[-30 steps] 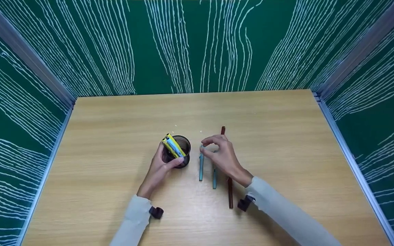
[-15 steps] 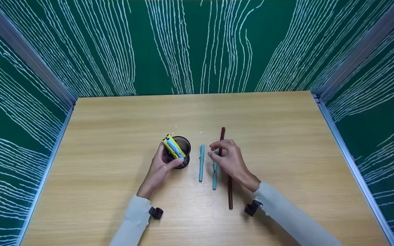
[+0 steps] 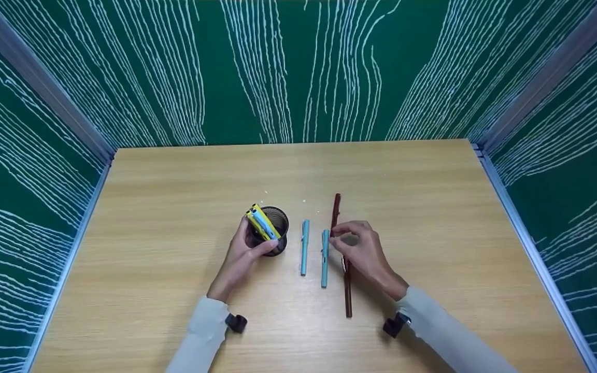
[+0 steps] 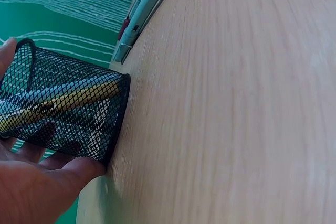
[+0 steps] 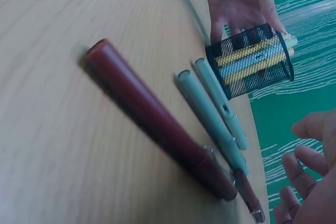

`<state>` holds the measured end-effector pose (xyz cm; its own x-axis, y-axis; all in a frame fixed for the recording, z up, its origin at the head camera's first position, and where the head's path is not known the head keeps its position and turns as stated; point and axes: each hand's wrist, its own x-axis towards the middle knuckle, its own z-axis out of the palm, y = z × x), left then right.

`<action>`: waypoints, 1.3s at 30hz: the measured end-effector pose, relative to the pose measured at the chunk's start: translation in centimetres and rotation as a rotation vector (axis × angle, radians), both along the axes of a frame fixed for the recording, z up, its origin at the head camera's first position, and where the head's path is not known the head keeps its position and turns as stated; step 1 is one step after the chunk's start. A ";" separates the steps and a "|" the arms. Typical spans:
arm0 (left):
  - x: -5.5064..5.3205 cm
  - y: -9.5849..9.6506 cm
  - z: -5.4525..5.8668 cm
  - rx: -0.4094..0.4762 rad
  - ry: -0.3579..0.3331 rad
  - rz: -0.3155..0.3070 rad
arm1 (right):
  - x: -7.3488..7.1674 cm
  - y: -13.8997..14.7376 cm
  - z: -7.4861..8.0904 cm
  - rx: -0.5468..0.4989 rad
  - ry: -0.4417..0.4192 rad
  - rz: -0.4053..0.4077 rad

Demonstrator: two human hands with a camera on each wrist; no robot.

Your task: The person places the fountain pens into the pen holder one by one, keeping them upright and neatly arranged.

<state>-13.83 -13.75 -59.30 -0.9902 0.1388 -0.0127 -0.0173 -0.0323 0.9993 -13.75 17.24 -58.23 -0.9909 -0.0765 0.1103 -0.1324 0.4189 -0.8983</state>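
My left hand [image 3: 244, 254] grips a black mesh pen cup [image 3: 279, 217] round its side, thumb near the rim. Inside it lean yellow pens [image 3: 251, 218] and a light blue pen [image 3: 265, 225]. To the cup's right lie two teal pens, a left one [image 3: 304, 248] and a right one [image 3: 324, 264]. Beyond them are two dark red pens, a far one [image 3: 336, 207] and a near one [image 3: 348, 295]. My right hand [image 3: 368, 254] hovers over the red pens, thumb and forefinger apart beside the right teal pen. In the right wrist view its loosely bent fingers [image 5: 300, 174] hold nothing.
The wooden table [image 3: 174, 197] runs back to green walls [image 3: 231, 103] with wavy white lines. Small white specks [image 3: 304, 200] lie behind the pens. A dark wrist camera [image 3: 396, 325] sits by the right sleeve, another wrist camera [image 3: 236, 323] by the left.
My right hand has moved right and slightly toward me, from the left teal pen's far end to the red pens. The left hand and cup have stayed in place.
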 end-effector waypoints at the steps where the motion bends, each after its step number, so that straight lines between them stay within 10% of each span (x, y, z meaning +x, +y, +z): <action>1: 0.0 0.0 0.0 -0.003 -0.002 0.002 | 0.1 0.3 0.0 0.006 -0.002 -0.003; 26: 0.1 -0.1 0.2 -0.018 -0.002 0.007 | 3.6 4.0 -2.6 0.107 -0.062 -0.026; 39: 0.1 0.0 0.3 0.017 -0.018 -0.003 | 5.0 3.5 -4.2 0.188 0.093 -0.050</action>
<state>-13.75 -13.73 -59.02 -0.9895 0.1417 -0.0278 -0.0350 -0.0489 0.9982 -8.73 20.78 -62.40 -0.9803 -0.0551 0.1897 -0.1855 0.5865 -0.7884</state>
